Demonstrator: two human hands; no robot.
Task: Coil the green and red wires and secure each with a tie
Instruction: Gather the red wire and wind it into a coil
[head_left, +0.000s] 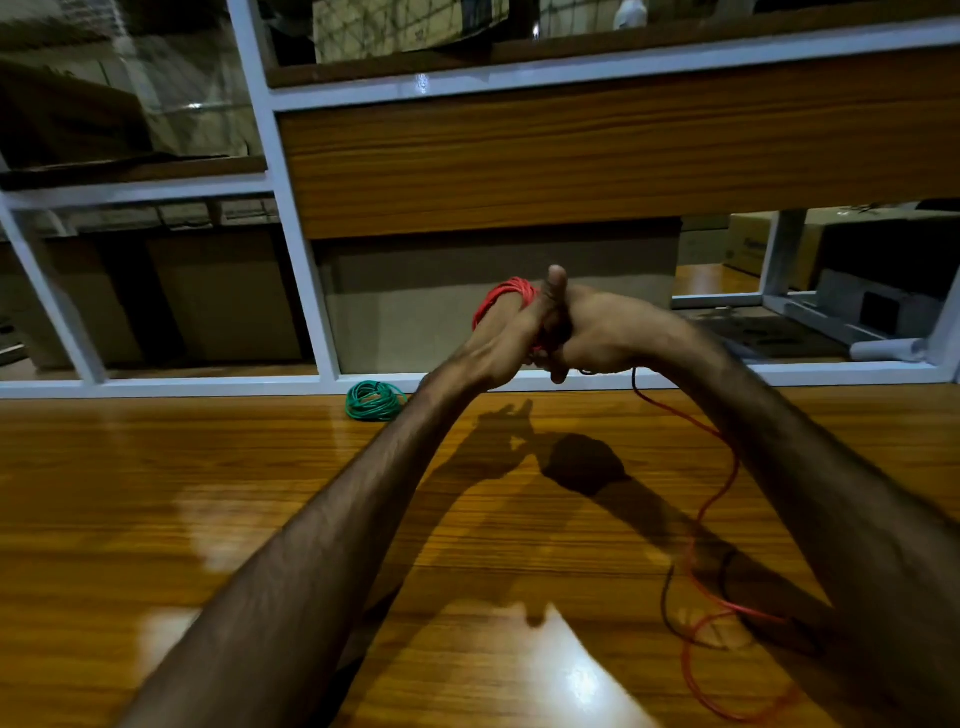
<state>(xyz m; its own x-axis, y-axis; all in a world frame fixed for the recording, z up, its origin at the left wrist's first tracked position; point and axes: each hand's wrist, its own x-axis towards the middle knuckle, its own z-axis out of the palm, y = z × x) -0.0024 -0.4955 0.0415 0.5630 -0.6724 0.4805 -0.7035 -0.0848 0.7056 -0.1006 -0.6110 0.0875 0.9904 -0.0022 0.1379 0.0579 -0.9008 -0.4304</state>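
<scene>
Above the far edge of the wooden table, my left hand has a coil of red wire wound around it, thumb pointing up. My right hand is pressed against the left hand with its fingers curled around the red wire. The loose end of the red wire hangs from my right hand and trails in loops over the table at the right. A coiled green wire lies on the table by its far edge, left of my hands.
A white metal frame with a wooden panel rises behind the table. Cardboard boxes and a grey device stand on the floor beyond at the right.
</scene>
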